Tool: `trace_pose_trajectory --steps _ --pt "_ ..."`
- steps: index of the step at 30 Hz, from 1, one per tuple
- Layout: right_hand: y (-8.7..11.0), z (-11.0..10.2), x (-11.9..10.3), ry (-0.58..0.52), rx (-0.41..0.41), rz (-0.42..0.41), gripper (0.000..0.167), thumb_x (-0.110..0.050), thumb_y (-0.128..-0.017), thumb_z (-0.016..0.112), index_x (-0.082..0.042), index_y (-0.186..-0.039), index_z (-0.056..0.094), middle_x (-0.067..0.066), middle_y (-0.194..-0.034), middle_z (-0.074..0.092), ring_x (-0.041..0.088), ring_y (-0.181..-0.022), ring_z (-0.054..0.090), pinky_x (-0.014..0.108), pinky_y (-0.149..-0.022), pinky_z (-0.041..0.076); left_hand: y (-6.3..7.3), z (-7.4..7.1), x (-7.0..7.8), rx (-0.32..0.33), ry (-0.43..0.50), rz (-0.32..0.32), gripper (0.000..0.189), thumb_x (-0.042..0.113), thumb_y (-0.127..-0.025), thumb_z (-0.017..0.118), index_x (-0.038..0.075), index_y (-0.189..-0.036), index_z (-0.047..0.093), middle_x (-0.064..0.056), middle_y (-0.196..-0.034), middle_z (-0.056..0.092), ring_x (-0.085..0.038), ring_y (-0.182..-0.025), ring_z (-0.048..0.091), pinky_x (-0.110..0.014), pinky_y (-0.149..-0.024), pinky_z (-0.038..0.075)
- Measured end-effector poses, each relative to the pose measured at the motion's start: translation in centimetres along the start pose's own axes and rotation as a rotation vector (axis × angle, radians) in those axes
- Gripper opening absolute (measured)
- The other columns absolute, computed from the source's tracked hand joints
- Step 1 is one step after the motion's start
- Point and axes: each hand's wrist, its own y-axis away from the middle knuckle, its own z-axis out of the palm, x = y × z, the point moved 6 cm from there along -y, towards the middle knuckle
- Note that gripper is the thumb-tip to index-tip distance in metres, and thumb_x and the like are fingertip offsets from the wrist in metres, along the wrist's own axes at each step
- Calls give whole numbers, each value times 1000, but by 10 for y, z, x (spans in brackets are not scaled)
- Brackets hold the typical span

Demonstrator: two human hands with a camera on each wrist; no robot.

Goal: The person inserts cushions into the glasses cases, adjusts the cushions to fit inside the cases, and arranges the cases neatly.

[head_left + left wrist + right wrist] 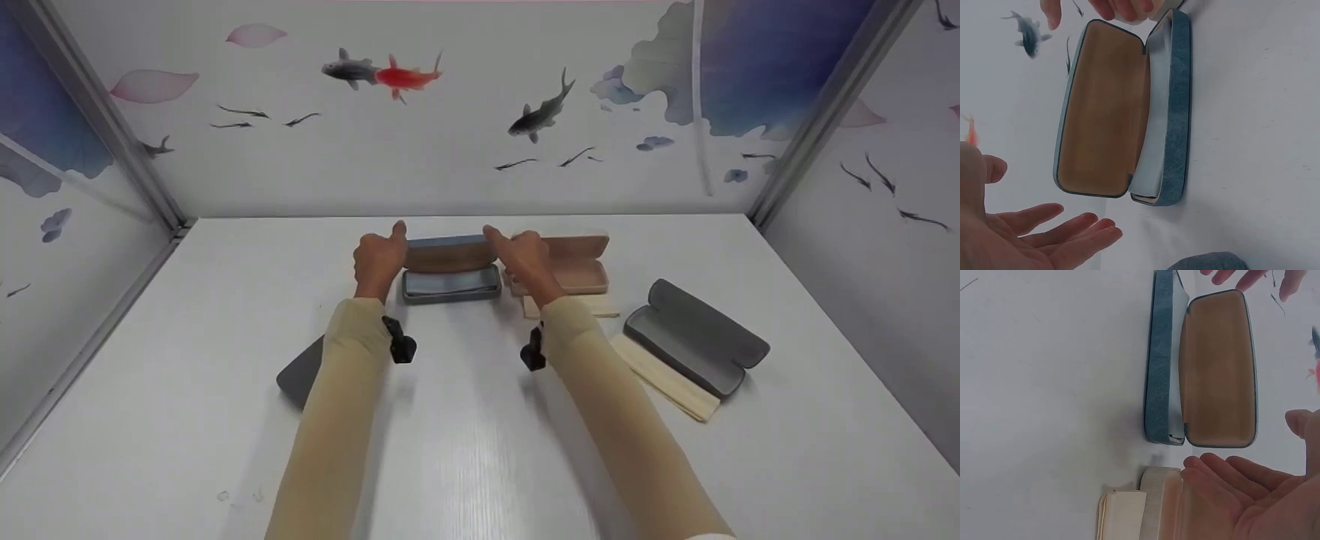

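Observation:
A blue glasses case [451, 297] stands with its lid up near the back of the table, and its brown lid lining [1100, 107] faces me. Inside its base lies a folded light-blue cloth [450, 282]. My left hand [380, 262] is at the left end of the lid, fingers extended and a small gap off it in the left wrist view. At the other end is my right hand [526, 259], its fingers loosely spread beside the lid [1221, 371]. Neither hand grips anything. The right hand partly covers an opened pink glasses case [585, 277].
A cream cloth [600, 306] lies before the pink case. Farther right, an opened grey glasses case [697, 337] has another cream cloth [675, 382] along its front. My left sleeve partly hides a dark case [298, 375]. Printed panels wall in the table [465, 450].

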Motion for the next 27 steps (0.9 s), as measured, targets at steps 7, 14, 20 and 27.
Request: trace_pose_trajectory --steps 7,14,20,27 --pt "-4 11 3 -18 -41 46 80 -61 -94 54 3 -141 49 17 -133 58 24 -104 57 36 -90 51 0 18 -10 -56 21 -45 72 52 -103 40 -8 -142 47 -24 -141 56 -37 -133 53 -49 -111 43" --pt "-9 19 8 -34 -34 80 84 -63 -94 54 2 -147 43 15 -129 56 24 -109 55 36 -94 49 -1 28 -18 8 -15 -48 65 50 -104 43 -5 -137 55 -22 -130 64 -33 -117 61 -47 -101 49" --pt "-11 20 10 -61 -30 103 84 -62 -94 55 0 -149 41 16 -145 51 24 -120 52 38 -106 46 -2 25 -18 -40 62 -57 64 46 -104 47 -7 -141 49 -23 -138 57 -34 -126 56 -46 -107 47" --pt "-11 21 11 -75 -24 113 88 -60 -94 57 -1 -155 33 17 -153 45 23 -126 51 39 -110 45 -4 24 -23 -97 94 -124 65 46 -103 50 -4 -145 46 -21 -143 54 -33 -132 52 -45 -108 48"
